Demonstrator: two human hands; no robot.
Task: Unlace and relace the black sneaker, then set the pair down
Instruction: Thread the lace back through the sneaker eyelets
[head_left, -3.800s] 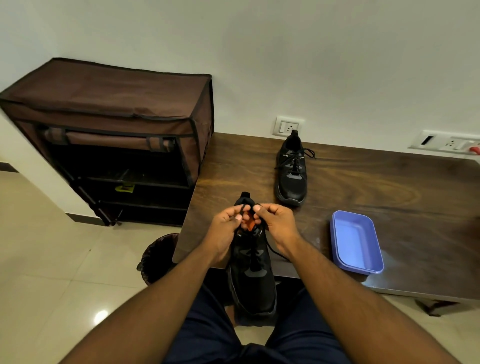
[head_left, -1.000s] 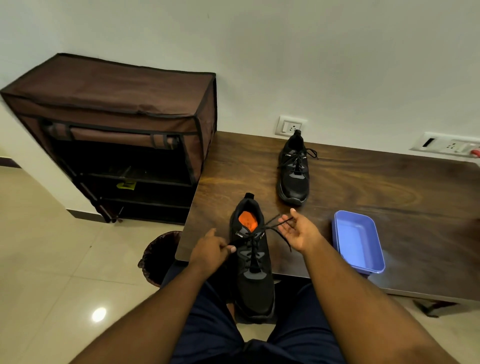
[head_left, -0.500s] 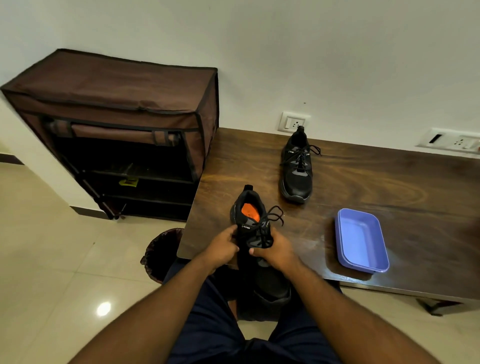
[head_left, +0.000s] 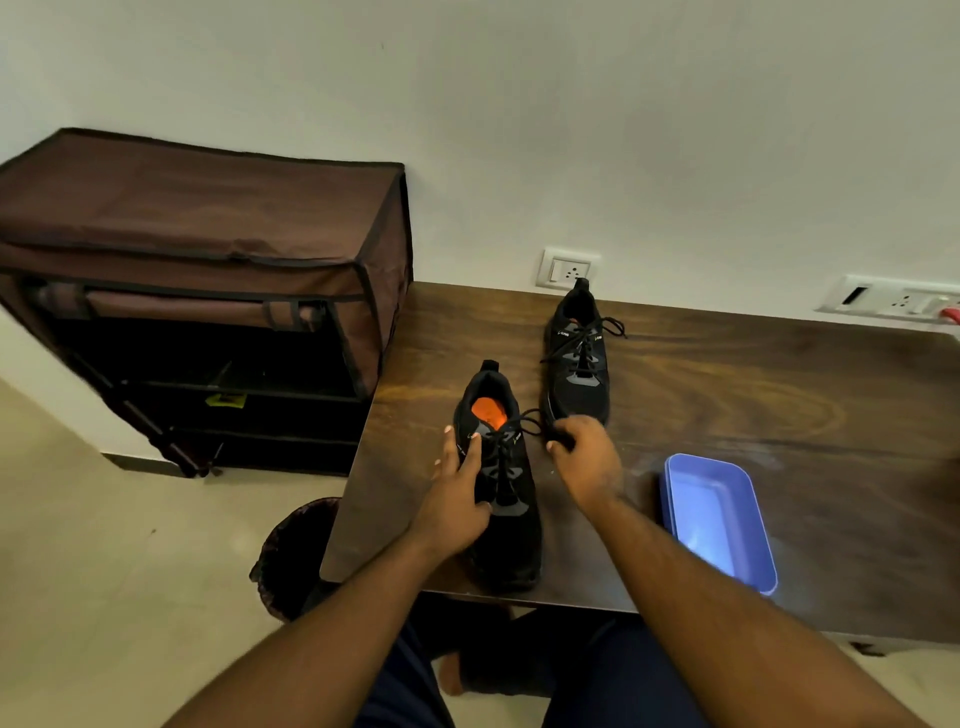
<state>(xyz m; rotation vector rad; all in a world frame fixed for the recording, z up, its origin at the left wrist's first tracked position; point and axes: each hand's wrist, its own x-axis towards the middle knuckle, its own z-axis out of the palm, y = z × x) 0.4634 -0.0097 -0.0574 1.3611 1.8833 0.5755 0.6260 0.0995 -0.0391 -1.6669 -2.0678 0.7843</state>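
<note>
Shoe rack: brown fabric unit on the floor, left of the bench; not involved.
Waste bin: dark, on the floor by the bench's near left corner.
Bench: dark wood surface; carries both shoes and the tray.
Left hand: fingers straight and relaxed, resting on the left side of the near sneaker; nothing gripped.
Near sneaker: black, orange insole visible, sole down on the bench near its front edge, heel away from the person. Laced, with a loop lying off its right side.
Lace: runs from the upper eyelets toward the right hand.
Right hand: fingers curled, pinching the lace end just beside the shoe.
Far sneaker: laced, standing further back near the wall socket.
Tray: blue, at the right, apart from the shoes.
Step in hand: probably finishing the relacing, snugging the lace.
Next move: release the lace, then set the near sneaker beside its mate.
</note>
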